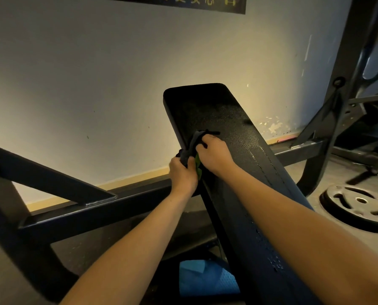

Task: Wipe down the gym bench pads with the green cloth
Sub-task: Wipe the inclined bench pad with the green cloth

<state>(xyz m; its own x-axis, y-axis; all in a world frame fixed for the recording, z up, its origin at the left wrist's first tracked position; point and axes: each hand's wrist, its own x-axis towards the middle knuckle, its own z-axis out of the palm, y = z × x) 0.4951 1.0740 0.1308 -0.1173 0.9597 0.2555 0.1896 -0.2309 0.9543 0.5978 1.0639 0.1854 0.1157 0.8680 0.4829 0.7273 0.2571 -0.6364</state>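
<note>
**Both hands grip the cloth at the pad's left edge**

The left hand (183,176) curls its fingers tight round the bunched cloth (191,148), which is dark with a green fold showing. The right hand (214,153) clenches the cloth's upper end against the pad (227,115). Bare pad runs on to its rounded far end near the wall (95,84). The sign's (183,2) yellow characters are cropped and unreadable.

I see my left hand (182,173) and right hand (214,151) gripping one bunched dark-and-green cloth (191,147), at the left edge of a long black textured bench pad (227,119), round dark metal weight plate (357,205) on the floor at right
</note>
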